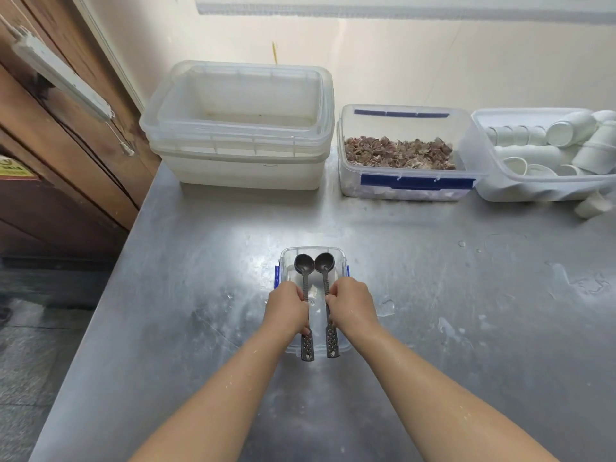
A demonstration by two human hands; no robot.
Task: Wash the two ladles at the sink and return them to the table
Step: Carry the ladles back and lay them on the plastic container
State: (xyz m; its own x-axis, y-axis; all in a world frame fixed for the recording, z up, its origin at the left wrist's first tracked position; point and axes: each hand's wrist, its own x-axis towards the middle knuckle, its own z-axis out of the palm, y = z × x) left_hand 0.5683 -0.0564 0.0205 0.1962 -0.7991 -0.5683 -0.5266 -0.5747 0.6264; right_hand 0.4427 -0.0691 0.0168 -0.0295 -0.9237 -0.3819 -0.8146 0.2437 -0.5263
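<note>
Gripping 2 dark ladles, 1 in each hand, you hold them side by side and parallel, bowls pointing away from you. Your left hand (288,308) has its fingers curled round the middle of the left ladle (304,263). Your right hand (351,306) grasps the handle of the right ladle (324,261) in the same way. The 2 hands sit close together, knuckles up, with a narrow gap between them.

Both ladles lie over a small clear container (341,258) with blue clips on its sides. It stands on the steel table (200,261), near the front edge and just ahead of you. The 2 round bowls face up, nearly touching each other, above the far end of the container. The perforated handle ends jut just past its near rim. Whether the ladles rest on the container or hang just above it cannot be told.

At the back of the table, against the pale wall, a row of things stands well apart from your hands. On the left is a stack of large clear tubs (240,128). In the middle is a clear box (416,183) with blue clips, holding brownish pieces. On the right is a tray (533,191) filled with white cups, most lying on their sides. 1 loose cup (595,205) lies on the table just in front of that tray. White smears and water drops mark the tabletop to your right. A wooden door (50,161) stands to the left of the table, with a white power strip (63,75) fixed to it.
</note>
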